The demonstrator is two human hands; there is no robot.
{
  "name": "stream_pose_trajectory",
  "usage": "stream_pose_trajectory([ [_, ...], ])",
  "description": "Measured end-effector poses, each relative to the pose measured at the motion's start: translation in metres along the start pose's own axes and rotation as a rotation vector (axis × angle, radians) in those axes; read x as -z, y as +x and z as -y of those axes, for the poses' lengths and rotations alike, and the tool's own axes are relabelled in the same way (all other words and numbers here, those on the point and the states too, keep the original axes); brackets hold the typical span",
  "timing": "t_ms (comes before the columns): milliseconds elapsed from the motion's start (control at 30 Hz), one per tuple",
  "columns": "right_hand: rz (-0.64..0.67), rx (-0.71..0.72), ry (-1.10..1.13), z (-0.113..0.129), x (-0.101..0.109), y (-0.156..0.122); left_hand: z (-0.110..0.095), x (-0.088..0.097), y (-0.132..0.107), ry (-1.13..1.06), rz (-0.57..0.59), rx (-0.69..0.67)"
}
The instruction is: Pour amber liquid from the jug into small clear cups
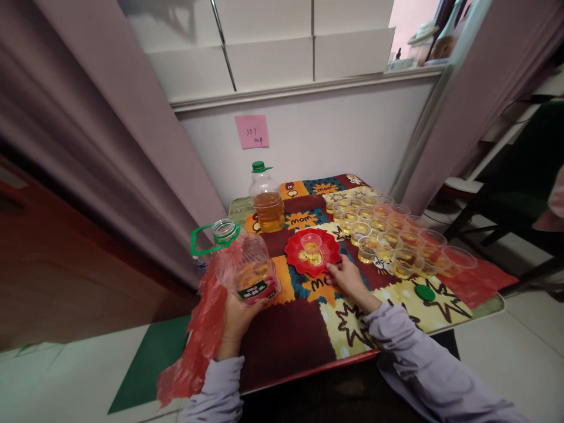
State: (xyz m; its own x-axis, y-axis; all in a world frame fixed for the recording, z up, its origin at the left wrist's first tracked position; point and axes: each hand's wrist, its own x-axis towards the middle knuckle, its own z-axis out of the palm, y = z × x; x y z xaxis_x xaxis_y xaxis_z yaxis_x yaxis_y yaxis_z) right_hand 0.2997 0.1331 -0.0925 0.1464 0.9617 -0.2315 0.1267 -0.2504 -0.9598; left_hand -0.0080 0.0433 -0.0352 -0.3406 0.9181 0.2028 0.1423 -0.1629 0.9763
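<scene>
A large clear plastic jug [244,258] with a green handle and uncapped neck stands on the left of the table, some amber liquid low inside. My left hand [242,317] is wrapped against its lower part, the thumb along the base and the other fingers hidden. With thumb and fingers, my right hand [348,279] pinches the near right rim of a red scalloped plate [294,258]. A small clear cup [312,244] with a little yellowish liquid sits on that plate. Right of the plate, several similar cups [368,249] stand closely grouped in rows.
A second jug [268,205] with a green cap and amber liquid stands at the back left. A loose green cap [425,292] lies at the front right. The patterned tablecloth [286,335] has red plastic film [194,346] hanging at its left. Behind is a wall [326,135].
</scene>
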Motion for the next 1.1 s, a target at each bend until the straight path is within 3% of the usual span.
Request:
stream_pose_trajectory([
  [133, 0.020, -0.023, 0.070, -0.004, 0.001, -0.008, 0.003, 0.002, 0.001, 0.036, 0.001, -0.013],
  [300, 0.044, -0.010, 0.088, -0.007, 0.025, -0.030, 0.014, 0.007, 0.003, 0.092, -0.054, -0.011],
  [400, 0.084, 0.179, -0.087, 0.006, 0.044, -0.041, 0.025, 0.010, 0.004, 0.116, -0.063, -0.028],
  [567, 0.089, 0.545, -0.433, 0.057, 0.058, -0.032, 0.056, 0.019, 0.004, 0.134, -0.097, -0.074],
  [700, 0.080, 0.721, -0.592, 0.093, 0.047, -0.002, 0.075, 0.028, 0.002, 0.179, -0.123, -0.069],
  [833, 0.109, 0.814, -0.784, 0.105, 0.025, 0.026, 0.081, 0.031, 0.001, 0.204, -0.108, -0.078],
  [1100, 0.129, 0.652, -1.109, 0.119, -0.018, 0.027, 0.100, 0.043, -0.003, 0.308, -0.139, -0.071],
])
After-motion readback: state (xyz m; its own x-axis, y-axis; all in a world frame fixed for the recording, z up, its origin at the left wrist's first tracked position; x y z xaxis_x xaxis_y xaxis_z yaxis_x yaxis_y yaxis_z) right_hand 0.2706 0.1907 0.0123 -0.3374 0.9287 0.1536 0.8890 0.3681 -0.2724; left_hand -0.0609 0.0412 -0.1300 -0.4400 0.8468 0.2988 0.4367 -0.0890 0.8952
